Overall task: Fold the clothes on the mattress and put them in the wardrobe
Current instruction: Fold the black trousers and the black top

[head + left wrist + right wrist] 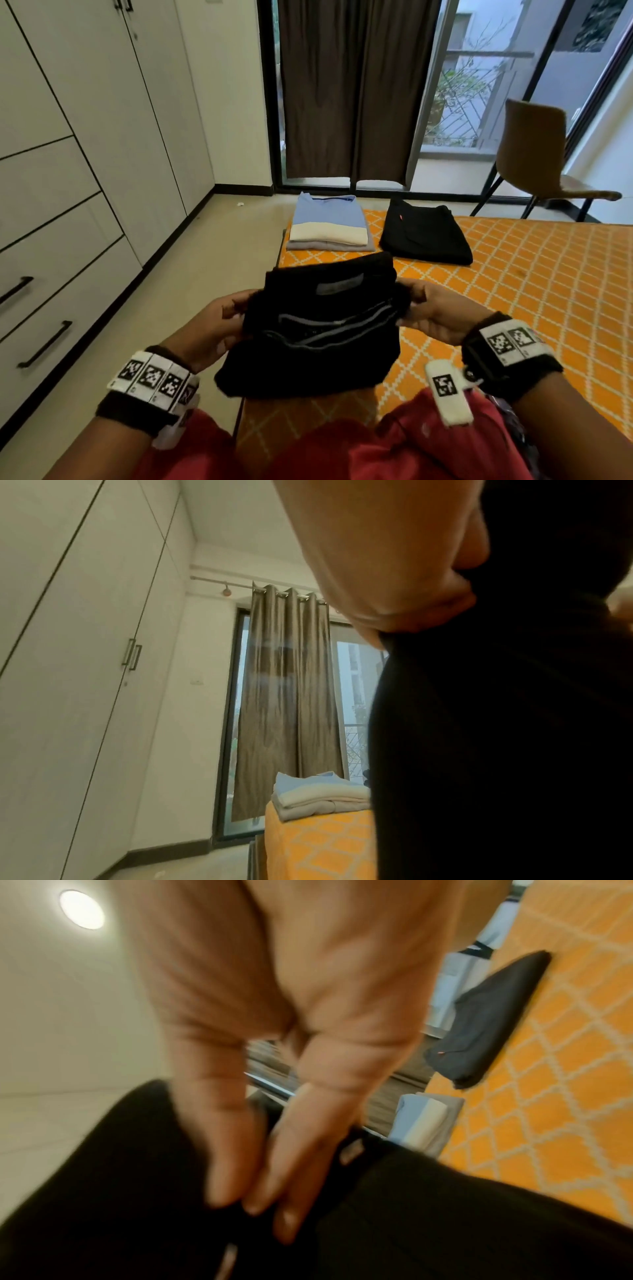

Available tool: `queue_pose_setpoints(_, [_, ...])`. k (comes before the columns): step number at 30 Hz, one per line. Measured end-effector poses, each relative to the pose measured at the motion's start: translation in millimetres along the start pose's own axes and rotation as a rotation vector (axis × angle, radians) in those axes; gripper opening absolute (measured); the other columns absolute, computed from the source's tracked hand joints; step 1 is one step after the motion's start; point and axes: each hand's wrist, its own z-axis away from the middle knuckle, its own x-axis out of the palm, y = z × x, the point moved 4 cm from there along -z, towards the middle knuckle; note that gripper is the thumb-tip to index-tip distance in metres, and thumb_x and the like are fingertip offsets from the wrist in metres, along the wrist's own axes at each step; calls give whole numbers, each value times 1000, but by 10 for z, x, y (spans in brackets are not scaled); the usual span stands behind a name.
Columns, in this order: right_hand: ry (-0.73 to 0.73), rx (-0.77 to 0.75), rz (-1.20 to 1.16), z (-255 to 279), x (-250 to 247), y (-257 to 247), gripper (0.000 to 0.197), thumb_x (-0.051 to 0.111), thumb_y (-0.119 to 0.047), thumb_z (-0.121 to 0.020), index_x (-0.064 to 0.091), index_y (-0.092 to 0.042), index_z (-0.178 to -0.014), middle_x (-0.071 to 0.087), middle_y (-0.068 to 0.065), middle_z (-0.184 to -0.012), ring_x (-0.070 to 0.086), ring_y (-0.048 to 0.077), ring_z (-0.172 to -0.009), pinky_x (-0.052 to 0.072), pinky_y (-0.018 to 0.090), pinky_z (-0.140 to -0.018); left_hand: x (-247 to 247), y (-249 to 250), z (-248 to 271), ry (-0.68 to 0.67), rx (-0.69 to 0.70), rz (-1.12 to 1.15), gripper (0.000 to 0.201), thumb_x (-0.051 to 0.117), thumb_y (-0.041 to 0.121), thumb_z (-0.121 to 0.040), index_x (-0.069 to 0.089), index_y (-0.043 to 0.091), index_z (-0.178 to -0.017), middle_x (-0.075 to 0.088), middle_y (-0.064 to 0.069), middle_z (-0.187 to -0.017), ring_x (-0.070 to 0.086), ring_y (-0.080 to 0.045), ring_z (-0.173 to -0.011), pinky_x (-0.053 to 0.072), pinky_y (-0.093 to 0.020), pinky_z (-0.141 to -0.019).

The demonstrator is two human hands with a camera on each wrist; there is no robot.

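I had the black garment [318, 329] pinched in both grips, left hand [212, 329] and right hand [442, 315], above the mattress [531, 274]. Shirt stack [330, 224] and black trousers [426, 233] lay folded; wardrobe [85, 137] shut, nothing stowed.

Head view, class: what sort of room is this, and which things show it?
Most likely a bedroom: a mattress with an orange patterned cover bearing folded clothes, a tall white wardrobe alongside, and a curtained balcony door.
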Motion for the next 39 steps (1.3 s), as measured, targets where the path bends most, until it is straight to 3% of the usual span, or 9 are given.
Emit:
queue_pose_setpoints(2, [142,31,71,-86,-7,-53,34,47,23,-85,62,5,-110,72,15,-95,73,22,-81,60,26,-67,44,22,-75,15,7,-158,52,95,25,-48,79,22,-98,75,-3,-101,71,-16,-92,57,-22,-70])
queue_pose_setpoints(7, [462,160,230,-705,-193,27,25,65,-5,-90,57,7,-110,66,13,-68,65,13,-47,53,21,-44,-96,-230,-780,360,-210,-335,20,69,18,-89,64,0,-94,66,-7,-62,59,-11,-41,48,-19,-39])
queue_pose_setpoints(12, [765,117,332,-1324,-399,358,67,64,-7,-91,28,-5,-148,50,24,-133,59,40,-111,52,41,-76,-639,-690,-1389,688,-238,-383,44,58,14,-96,42,4,-136,47,-23,-134,65,-36,-99,55,-45,-82])
queue_pose_setpoints(16, [672,9,1077,-1518,56,1094,58,49,-18,-98,27,-8,-151,17,10,-160,17,26,-148,21,39,-116,-69,-1356,-1409,345,-64,-1056,54,39,37,-94,49,10,-139,41,-14,-148,35,-34,-139,27,-41,-114])
queue_pose_setpoints(19, [390,-8,1421,-1618,250,1716,62,30,-27,-103,-1,-24,-156,-17,-9,-160,-12,15,-149,-8,39,-119,227,-1941,-1239,182,-314,-1398,60,28,48,-101,3,37,-154,-16,11,-161,-14,-22,-149,4,-54,-117])
queue_pose_setpoints(22, [391,-62,1526,-1647,33,1885,62,23,-31,-101,-7,-24,-155,-25,-14,-151,-18,12,-148,-19,33,-116,224,-2041,-1154,225,-297,-1495,59,22,43,-104,-12,41,-151,-33,10,-155,-22,-21,-147,4,-57,-118])
queue_pose_setpoints(27, [517,50,1558,-1719,-134,1905,63,28,-51,-94,36,-22,-149,28,2,-158,16,18,-146,1,39,-116,123,-2067,-1206,263,-311,-1463,61,21,47,-102,-17,44,-149,-31,5,-157,-21,-24,-148,1,-55,-118])
queue_pose_setpoints(32, [662,165,1477,-1712,-350,1846,93,-7,-82,-74,-24,-27,-148,-34,-2,-154,-27,16,-144,-30,38,-109,72,-2072,-1217,210,-336,-1427,70,29,57,-96,-20,49,-146,-36,5,-155,-24,-33,-146,-4,-59,-116])
queue_pose_setpoints(39, [705,442,1225,-1291,-652,1722,114,26,-86,-79,-20,-11,-151,-24,6,-159,-17,23,-149,-4,42,-120,-16,-1933,-1161,95,-348,-1332,87,36,72,-89,-16,40,-151,-30,3,-158,-18,-31,-148,-4,-55,-117])
